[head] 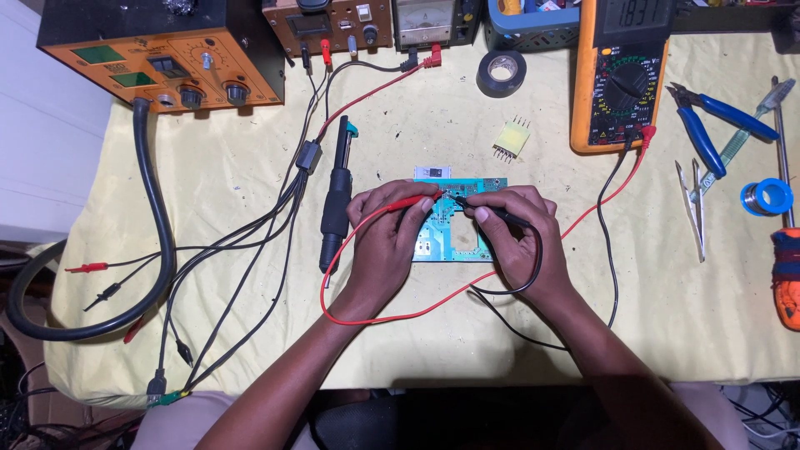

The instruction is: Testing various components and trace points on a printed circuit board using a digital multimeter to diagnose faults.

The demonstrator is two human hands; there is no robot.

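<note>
A green circuit board (454,237) lies on the yellow table cover (467,133), partly hidden under both hands. My left hand (385,242) grips a red test probe (410,201) with its tip on the board's upper part. My right hand (517,233) grips a black test probe (492,211), tip touching the board close to the red one. Red and black leads run from the probes to an orange multimeter (621,75) at the upper right, whose screen shows digits.
A black soldering handle (337,196) lies left of the board. An orange rework station (162,54) and a power supply (333,21) stand at the back. Black tape roll (501,72), small yellow component (511,138), blue cutters (708,125), tweezers (693,204), solder reel (767,197) lie right.
</note>
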